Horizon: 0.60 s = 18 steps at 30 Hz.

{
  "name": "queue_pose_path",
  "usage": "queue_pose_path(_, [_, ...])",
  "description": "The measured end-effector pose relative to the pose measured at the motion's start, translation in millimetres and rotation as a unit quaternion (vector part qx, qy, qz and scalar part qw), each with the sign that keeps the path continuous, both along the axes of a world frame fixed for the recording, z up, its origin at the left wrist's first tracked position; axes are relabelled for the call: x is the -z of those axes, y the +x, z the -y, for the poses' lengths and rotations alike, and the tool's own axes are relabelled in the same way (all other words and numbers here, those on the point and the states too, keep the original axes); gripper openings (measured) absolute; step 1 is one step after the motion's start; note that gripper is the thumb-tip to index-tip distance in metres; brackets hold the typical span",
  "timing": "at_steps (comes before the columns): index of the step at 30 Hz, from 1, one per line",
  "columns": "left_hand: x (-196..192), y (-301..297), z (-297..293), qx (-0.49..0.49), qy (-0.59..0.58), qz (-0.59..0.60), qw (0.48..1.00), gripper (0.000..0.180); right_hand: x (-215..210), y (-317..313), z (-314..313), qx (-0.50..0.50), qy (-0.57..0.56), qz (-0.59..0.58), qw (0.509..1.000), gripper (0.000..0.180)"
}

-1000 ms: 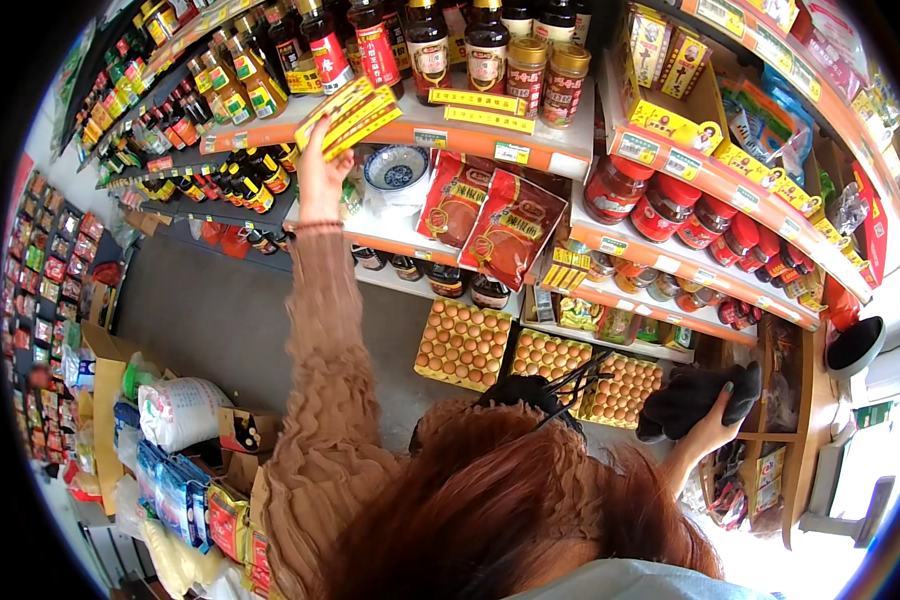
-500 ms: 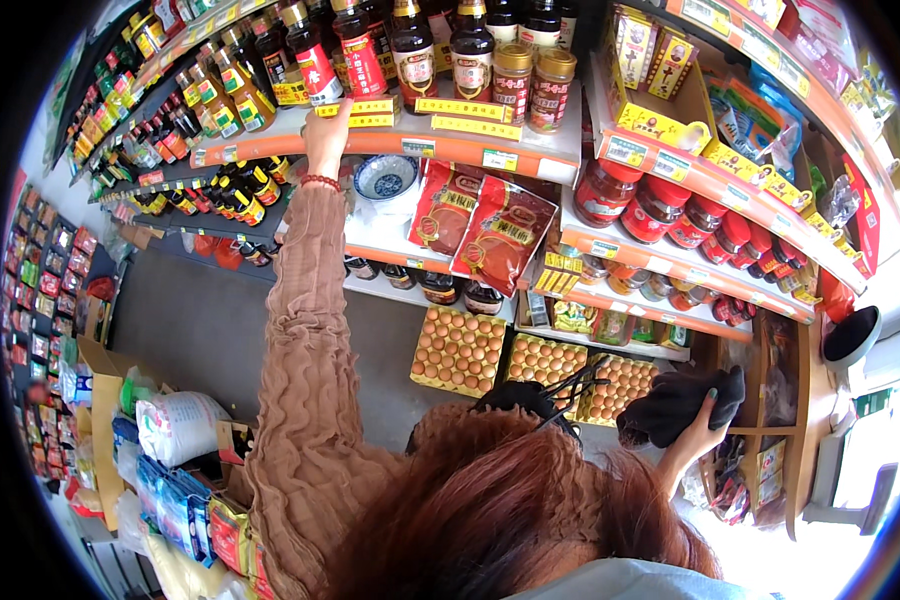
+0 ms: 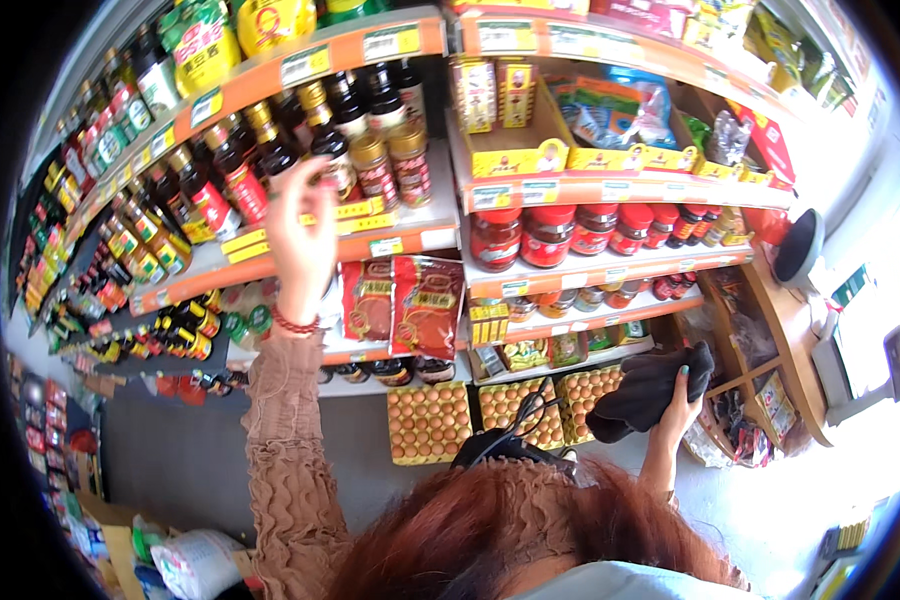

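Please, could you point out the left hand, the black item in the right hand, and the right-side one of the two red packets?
Left hand [image 3: 303, 238]: head view, middle of the hand.
Black item [image 3: 642, 395]: head view, its middle.
Right-side red packet [image 3: 427, 307]: head view, middle of its front.

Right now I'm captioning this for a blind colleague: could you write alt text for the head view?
A person's left hand, blurred, is raised in front of a shop shelf of dark bottles and flat yellow boxes, while the right hand holds a soft black item. Egg trays sit lower down.
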<state>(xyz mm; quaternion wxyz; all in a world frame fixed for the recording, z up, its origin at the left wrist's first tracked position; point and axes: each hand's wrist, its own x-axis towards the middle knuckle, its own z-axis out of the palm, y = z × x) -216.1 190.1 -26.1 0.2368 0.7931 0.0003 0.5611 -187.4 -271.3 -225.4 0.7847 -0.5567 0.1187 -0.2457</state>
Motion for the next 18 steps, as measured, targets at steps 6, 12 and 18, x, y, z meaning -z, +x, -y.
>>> queue_pose_path(6, [-25.6, 143.4, 62.9, 0.117, 0.264, -0.064, 0.955, 0.026, -23.4, -23.3, 13.8, 0.059, -0.022, 0.042, 0.997, 0.028])
queue_pose_path(12, [-38.8, 294.2, -21.8, 0.123, 0.298, -0.213, 0.922, 0.044, 9.9, -62.1, 72.9, 0.175, -0.028, -0.044, 0.983, 0.031])
queue_pose_path(18, [-27.7, 371.2, -75.4, 0.092, 0.196, -0.372, 0.903, 0.071, 12.4, -109.9, 108.6, 0.300, -0.019, -0.067, 0.951, 0.032])
